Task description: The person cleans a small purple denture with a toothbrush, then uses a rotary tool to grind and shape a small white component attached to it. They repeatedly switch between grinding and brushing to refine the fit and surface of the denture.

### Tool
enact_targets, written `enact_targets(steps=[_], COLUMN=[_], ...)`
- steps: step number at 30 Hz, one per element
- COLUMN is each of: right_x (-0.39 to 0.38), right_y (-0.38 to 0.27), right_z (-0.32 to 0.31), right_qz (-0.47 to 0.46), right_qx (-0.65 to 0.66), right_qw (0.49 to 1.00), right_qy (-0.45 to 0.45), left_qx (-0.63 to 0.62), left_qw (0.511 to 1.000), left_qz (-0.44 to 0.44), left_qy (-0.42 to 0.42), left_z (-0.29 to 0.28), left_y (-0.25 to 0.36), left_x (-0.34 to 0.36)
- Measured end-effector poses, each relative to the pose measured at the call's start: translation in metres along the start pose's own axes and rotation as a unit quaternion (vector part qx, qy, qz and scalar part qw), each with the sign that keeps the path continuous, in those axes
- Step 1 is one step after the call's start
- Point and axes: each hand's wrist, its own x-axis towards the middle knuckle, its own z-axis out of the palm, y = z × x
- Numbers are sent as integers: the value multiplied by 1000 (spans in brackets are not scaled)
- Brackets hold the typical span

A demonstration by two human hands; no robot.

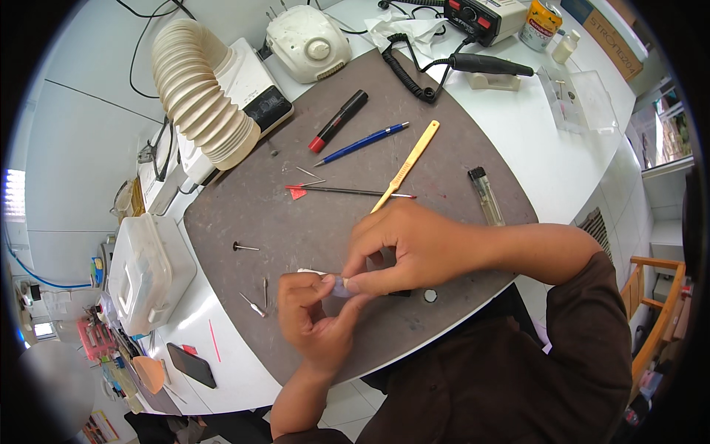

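A small, pale purple translucent piece (341,288) is pinched between the fingertips of both my hands, low over the mat. My left hand (316,320) grips it from the left, thumb and fingers bent. From the right, my right hand (410,248) closes thumb and forefinger on its other side, hiding part of it. Just beyond my left fingers shows the tip of something white (310,271). A yellow toothbrush-like handle (409,164) runs away from my right hand, its near end hidden behind the knuckles. A thin dark brush (347,191) lies across that handle.
On the brown mat (244,296) lie a blue mechanical pencil (362,143), a black-and-red marker (338,121), a clear bottle (485,195) and several small burs. A ribbed hose (200,96) overhangs the far left. A black handpiece (492,64) rests far right; a phone (191,365) lies left.
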Motion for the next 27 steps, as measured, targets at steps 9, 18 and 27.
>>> enact_targets(steps=[9,18,27], right_x=[-4,-5,0], right_y=[-1,-7,-6], right_z=[-3,-1,-9], right_qz=[-173,-49,93], right_qx=[-180,-73,73], right_qw=[968,996,992], right_qy=[30,21,-53], left_qx=[-40,32,6], left_qw=[998,999,1000], left_qz=[-40,10,-3], left_qy=[9,-11,-4], left_z=[-1,-3,-1], left_y=[1,2,3], left_x=[0,1,3])
